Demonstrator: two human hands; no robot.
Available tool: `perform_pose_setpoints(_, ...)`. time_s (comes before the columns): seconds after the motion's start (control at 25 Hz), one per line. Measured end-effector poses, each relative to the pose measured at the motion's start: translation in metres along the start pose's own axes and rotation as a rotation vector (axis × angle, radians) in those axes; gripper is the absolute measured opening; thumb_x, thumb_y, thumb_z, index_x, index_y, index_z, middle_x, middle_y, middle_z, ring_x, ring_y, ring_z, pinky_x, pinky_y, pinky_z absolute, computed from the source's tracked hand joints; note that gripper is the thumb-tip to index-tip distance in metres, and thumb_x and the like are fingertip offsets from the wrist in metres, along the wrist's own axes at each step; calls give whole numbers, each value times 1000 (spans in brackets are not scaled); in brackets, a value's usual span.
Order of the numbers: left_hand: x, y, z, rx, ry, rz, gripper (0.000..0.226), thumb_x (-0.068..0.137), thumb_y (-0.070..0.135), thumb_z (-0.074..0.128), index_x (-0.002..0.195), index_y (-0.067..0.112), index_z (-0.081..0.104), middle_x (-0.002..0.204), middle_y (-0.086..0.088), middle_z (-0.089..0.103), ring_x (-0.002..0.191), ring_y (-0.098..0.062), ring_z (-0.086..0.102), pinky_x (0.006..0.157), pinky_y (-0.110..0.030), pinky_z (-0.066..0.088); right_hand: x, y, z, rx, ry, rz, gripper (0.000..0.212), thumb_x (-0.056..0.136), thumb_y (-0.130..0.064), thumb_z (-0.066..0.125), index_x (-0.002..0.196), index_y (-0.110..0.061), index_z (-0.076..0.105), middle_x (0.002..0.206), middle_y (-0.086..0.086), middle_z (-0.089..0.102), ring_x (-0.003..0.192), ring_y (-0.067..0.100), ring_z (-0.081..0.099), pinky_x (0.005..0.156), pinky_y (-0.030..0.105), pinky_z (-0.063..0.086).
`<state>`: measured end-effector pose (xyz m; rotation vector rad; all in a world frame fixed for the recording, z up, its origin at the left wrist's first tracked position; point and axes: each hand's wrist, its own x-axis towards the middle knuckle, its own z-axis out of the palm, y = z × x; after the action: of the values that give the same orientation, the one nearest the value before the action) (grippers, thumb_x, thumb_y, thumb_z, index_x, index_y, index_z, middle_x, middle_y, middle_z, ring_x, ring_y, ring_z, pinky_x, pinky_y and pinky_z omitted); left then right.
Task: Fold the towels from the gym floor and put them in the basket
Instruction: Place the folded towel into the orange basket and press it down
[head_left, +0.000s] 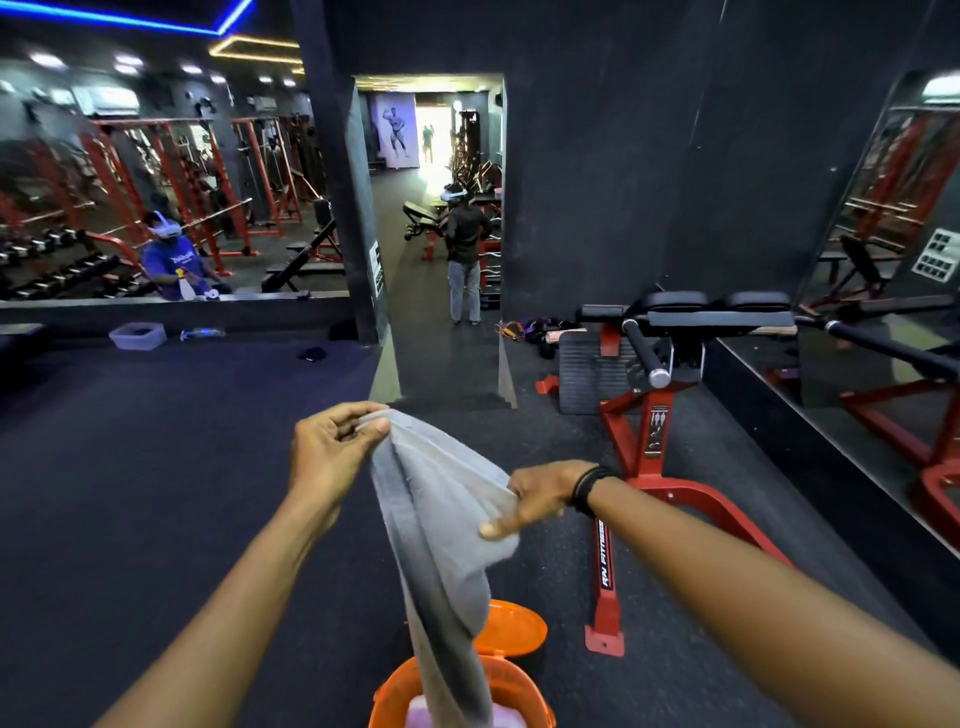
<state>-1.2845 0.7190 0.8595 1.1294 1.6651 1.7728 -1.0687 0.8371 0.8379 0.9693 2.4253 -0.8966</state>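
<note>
A grey towel hangs in front of me, held up by both hands. My left hand pinches its top corner between thumb and fingers. My right hand, with a black band on the wrist, grips the towel's right edge lower down. The towel's lower end drapes down into an orange basket on the floor at the bottom of the view. Something pale pink lies inside the basket. An orange lid is open behind it.
A red and black exercise bench stands close on the right, its long red foot reaching toward the basket. Mirrors line the left and right walls. A person stands in the doorway ahead. A pale tub and a bottle lie far left.
</note>
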Motion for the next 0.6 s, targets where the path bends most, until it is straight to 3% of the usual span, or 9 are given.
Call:
perform_pose_setpoints(0.08, 7, 0, -11, 32, -8, 23, 19, 80, 1, 72, 85, 19, 72, 78, 12, 74, 74, 1, 65, 70, -13, 52, -3, 16, -3, -64, 43, -13, 49, 80, -55, 67, 97, -9, 69, 83, -1, 58, 79, 15, 54, 73, 29, 46)
perform_pose_setpoints(0.16, 10, -7, -20, 163, 4, 33, 19, 79, 6, 74, 83, 24, 73, 76, 15, 73, 73, 1, 64, 69, -13, 50, -8, 26, -16, -138, 201, -53, 38, 89, -42, 63, 100, -6, 67, 87, 6, 61, 83, 16, 54, 79, 29, 44)
perform_pose_setpoints(0.24, 10, -15, -27, 304, 44, 39, 17, 78, 10, 76, 80, 27, 73, 73, 19, 72, 71, 0, 62, 66, -11, 48, -11, 31, -32, -120, 419, -152, 37, 90, -37, 62, 86, 0, 67, 83, 19, 63, 74, 23, 54, 71, 30, 42)
perform_pose_setpoints(0.32, 10, -17, -32, 391, 104, 58, 15, 79, 12, 75, 80, 26, 72, 71, 19, 70, 71, -4, 61, 61, -7, 44, -15, 30, -41, 2, 610, -262, 33, 85, -33, 70, 72, -2, 67, 70, 14, 60, 62, 16, 50, 59, 28, 37)
perform_pose_setpoints(0.4, 11, -12, -35, 460, 157, 91, 9, 81, 13, 73, 83, 22, 72, 74, 9, 70, 72, -9, 61, 62, -9, 43, -19, 26, -42, 194, 771, -329, 30, 76, -31, 78, 65, -5, 68, 60, 4, 53, 55, 4, 41, 51, 23, 31)
perform_pose_setpoints(0.52, 12, -3, -34, 554, 208, 163, 4, 86, 17, 67, 88, 16, 70, 78, 0, 67, 74, -16, 59, 67, -28, 42, -18, 16, -40, 426, 920, -423, 24, 69, -24, 84, 72, -5, 69, 58, -3, 57, 54, -2, 44, 51, 17, 37)
perform_pose_setpoints(0.6, 14, -4, -36, 617, 179, 191, 8, 91, 19, 62, 89, 13, 66, 78, -2, 65, 74, -20, 57, 66, -32, 39, -17, 16, -41, 622, 886, -465, 33, 66, -16, 86, 87, -9, 62, 65, 2, 62, 58, 6, 54, 53, 20, 45)
